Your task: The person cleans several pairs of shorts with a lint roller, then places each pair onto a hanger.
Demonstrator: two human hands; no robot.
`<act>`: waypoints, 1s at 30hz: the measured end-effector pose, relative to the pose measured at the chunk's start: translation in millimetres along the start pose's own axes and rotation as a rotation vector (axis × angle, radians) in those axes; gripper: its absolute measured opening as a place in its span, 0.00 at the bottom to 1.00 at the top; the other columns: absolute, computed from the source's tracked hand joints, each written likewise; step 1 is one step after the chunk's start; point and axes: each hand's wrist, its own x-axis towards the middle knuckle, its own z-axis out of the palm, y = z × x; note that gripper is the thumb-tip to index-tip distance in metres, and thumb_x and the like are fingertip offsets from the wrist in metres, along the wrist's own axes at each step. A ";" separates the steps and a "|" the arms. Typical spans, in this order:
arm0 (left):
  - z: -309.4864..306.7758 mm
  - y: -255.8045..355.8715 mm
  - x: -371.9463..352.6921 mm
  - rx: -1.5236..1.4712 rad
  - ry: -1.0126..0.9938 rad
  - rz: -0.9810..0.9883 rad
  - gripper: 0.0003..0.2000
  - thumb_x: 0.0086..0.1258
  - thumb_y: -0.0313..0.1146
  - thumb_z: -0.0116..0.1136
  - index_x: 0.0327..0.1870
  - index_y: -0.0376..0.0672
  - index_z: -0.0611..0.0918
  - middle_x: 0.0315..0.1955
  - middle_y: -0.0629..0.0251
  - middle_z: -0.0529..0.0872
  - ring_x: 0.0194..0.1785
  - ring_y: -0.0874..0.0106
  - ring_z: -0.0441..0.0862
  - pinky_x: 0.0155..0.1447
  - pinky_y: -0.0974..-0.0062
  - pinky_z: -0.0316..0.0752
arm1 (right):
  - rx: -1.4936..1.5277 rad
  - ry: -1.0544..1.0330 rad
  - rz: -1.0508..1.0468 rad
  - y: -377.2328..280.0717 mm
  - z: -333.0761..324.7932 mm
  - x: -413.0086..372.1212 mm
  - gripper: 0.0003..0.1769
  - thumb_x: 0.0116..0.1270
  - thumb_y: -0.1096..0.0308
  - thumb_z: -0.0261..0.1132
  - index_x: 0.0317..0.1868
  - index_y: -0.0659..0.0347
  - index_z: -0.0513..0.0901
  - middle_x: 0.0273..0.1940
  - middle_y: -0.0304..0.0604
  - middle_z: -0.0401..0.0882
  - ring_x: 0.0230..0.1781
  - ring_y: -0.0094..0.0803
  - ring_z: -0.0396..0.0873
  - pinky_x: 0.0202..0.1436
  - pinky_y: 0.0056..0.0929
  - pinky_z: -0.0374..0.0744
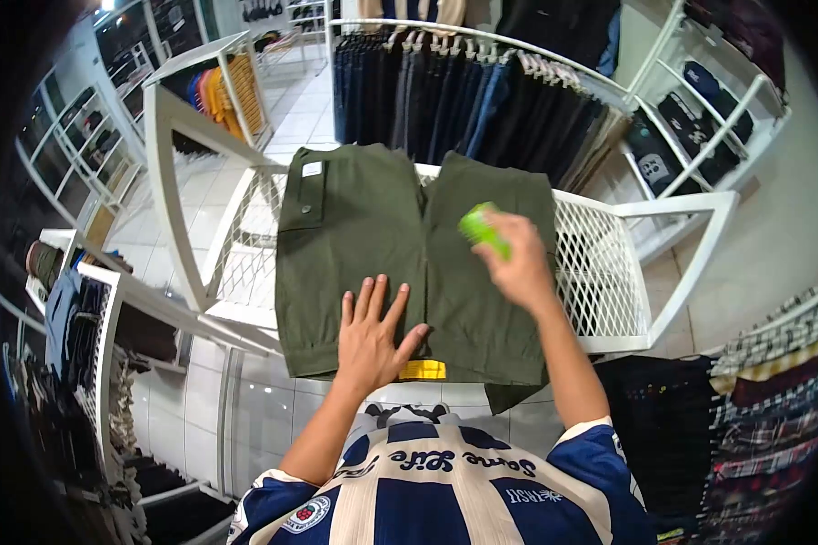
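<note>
Olive-green cargo shorts [354,232] lie spread over a white mesh rack, waistband toward me and both legs pointing away. A buttoned pocket with a small white tag [312,169] shows on the left leg. My left hand [373,336] rests flat on the cloth near the waistband, fingers spread. Beside it, a yellow label [422,370] sticks out at the waist. My right hand [518,263] has its fingers closed round a bright green brush [483,229] over the right leg. A corner of olive cloth hangs down at the near right edge.
The white mesh rack [600,263] has raised frames at both sides. Behind it hangs a rail of dark trousers [418,100]. Folded plaid clothes [773,400] are stacked at my right, and shelves of clothing [86,300] stand at my left. Caps [691,118] sit on a back-right shelf.
</note>
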 end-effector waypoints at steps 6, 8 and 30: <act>-1.4 6.1 -26.5 -0.003 0.022 -0.084 0.30 0.77 0.57 0.54 0.76 0.54 0.75 0.77 0.56 0.69 0.82 0.52 0.60 0.82 0.36 0.42 | 0.205 -0.274 -0.419 -43.5 115.4 17.4 0.29 0.65 0.62 0.73 0.68 0.54 0.82 0.63 0.55 0.78 0.62 0.54 0.77 0.66 0.47 0.75; -2.1 4.2 -29.0 -0.026 0.023 -0.088 0.30 0.78 0.57 0.53 0.77 0.55 0.74 0.78 0.57 0.68 0.82 0.54 0.60 0.82 0.37 0.43 | 0.030 -0.232 -0.383 -3.9 141.1 50.1 0.27 0.64 0.60 0.72 0.65 0.53 0.84 0.58 0.57 0.81 0.57 0.54 0.77 0.63 0.47 0.76; -25.8 -55.2 10.1 0.047 0.146 -0.179 0.21 0.76 0.49 0.59 0.67 0.56 0.83 0.71 0.52 0.75 0.76 0.50 0.67 0.77 0.37 0.55 | -0.014 -0.313 -0.332 8.7 136.1 105.7 0.27 0.61 0.65 0.76 0.62 0.59 0.84 0.59 0.54 0.79 0.59 0.54 0.77 0.68 0.47 0.74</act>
